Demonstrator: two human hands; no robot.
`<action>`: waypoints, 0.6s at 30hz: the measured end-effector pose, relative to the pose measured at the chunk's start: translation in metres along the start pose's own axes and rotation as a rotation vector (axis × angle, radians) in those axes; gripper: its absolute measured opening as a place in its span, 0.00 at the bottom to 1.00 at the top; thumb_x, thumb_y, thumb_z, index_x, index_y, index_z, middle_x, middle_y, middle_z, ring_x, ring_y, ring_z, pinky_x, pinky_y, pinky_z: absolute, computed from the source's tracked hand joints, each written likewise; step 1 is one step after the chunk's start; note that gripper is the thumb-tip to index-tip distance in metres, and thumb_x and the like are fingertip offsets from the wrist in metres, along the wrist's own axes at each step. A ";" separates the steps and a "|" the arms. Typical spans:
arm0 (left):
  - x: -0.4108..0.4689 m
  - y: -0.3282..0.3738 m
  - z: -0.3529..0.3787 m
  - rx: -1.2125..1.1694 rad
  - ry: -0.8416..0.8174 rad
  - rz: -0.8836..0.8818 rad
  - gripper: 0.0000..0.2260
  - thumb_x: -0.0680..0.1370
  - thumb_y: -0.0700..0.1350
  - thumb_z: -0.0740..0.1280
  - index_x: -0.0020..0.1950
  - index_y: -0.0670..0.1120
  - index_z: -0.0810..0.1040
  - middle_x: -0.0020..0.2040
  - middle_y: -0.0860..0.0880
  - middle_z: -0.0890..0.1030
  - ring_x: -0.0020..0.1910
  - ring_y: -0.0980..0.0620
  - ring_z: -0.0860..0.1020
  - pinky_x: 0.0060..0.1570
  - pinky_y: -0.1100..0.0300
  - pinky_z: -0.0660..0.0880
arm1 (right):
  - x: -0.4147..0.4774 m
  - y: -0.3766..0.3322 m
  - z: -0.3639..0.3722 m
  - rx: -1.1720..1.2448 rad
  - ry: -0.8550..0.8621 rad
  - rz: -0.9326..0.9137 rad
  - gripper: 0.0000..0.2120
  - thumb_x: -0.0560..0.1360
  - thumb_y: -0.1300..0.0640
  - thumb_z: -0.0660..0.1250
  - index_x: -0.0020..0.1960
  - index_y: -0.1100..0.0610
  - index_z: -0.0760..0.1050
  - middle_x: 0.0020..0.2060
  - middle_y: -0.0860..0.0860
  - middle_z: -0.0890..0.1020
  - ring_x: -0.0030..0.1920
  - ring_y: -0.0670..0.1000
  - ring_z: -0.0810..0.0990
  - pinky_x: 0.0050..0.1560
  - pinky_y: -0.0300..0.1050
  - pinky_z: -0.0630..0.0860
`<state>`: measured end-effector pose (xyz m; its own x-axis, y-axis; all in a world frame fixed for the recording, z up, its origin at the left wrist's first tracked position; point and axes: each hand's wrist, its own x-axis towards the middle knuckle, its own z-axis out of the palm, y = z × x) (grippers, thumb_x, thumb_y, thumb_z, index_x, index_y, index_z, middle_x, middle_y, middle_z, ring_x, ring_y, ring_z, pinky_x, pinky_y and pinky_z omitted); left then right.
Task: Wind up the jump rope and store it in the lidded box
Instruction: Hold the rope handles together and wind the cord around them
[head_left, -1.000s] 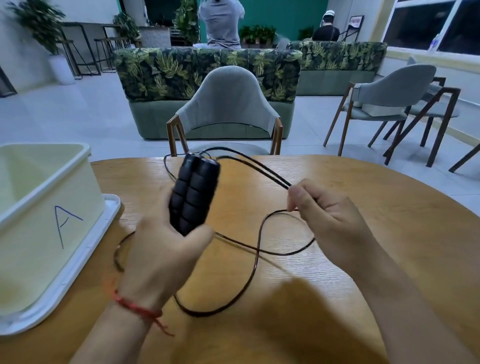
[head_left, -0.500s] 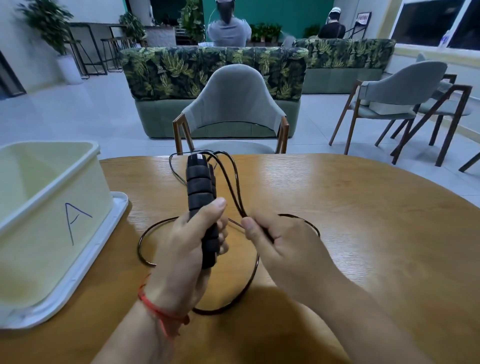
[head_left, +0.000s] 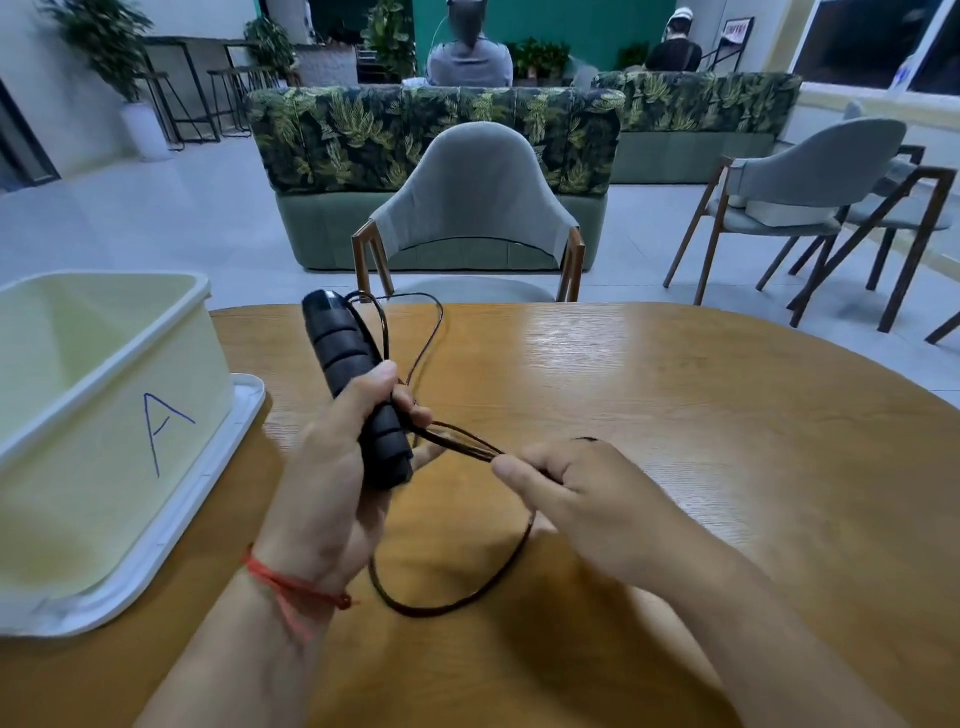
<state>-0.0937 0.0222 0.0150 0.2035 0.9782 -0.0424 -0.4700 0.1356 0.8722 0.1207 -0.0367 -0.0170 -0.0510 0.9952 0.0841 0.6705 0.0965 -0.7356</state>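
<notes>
Jump rope handles (head_left: 358, 395) stand upright and a little tilted inside the closed fingers (head_left: 410, 410) of the left hand (head_left: 332, 467). From these fingers several strands of the thin black cord (head_left: 457, 441) run tight across to the fingers (head_left: 519, 470) of the right hand (head_left: 587, 499), which pinch them together. One second ago the cord lay wide on the worktop (head_left: 675, 415) in big curves; now most of it is gathered between the two hands, and only one loose loop (head_left: 467, 592) hangs below the right fingers, while a small loop (head_left: 415, 322) stands above the left fingers. I judge that the winding is well advanced but not finished, because this slack must still go around the handles. The lidded box (head_left: 104, 395) waits open beside the left hand, standing on what seems its lid (head_left: 208, 499).
</notes>
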 end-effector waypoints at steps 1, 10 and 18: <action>0.002 0.001 -0.004 0.066 0.026 0.015 0.05 0.83 0.48 0.70 0.50 0.48 0.80 0.41 0.49 0.79 0.44 0.51 0.80 0.54 0.37 0.86 | 0.000 0.002 -0.008 0.002 0.017 -0.001 0.25 0.84 0.35 0.64 0.37 0.51 0.70 0.27 0.43 0.69 0.29 0.45 0.68 0.36 0.52 0.67; 0.003 0.001 -0.011 0.669 0.100 0.139 0.15 0.78 0.61 0.74 0.59 0.56 0.77 0.42 0.51 0.79 0.40 0.48 0.79 0.33 0.54 0.77 | -0.013 -0.004 -0.061 -0.046 0.208 -0.046 0.19 0.79 0.38 0.74 0.40 0.52 0.81 0.25 0.54 0.72 0.28 0.46 0.67 0.36 0.48 0.65; -0.003 -0.022 0.003 1.158 -0.153 0.120 0.39 0.75 0.78 0.59 0.84 0.75 0.48 0.72 0.58 0.79 0.63 0.53 0.82 0.62 0.53 0.79 | -0.008 -0.020 -0.052 -0.008 0.356 -0.204 0.13 0.81 0.44 0.76 0.42 0.50 0.83 0.27 0.46 0.75 0.30 0.47 0.69 0.35 0.50 0.69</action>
<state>-0.0815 0.0159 -0.0028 0.3492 0.9351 0.0608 0.5526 -0.2579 0.7925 0.1463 -0.0474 0.0323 0.0746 0.8868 0.4560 0.6786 0.2900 -0.6749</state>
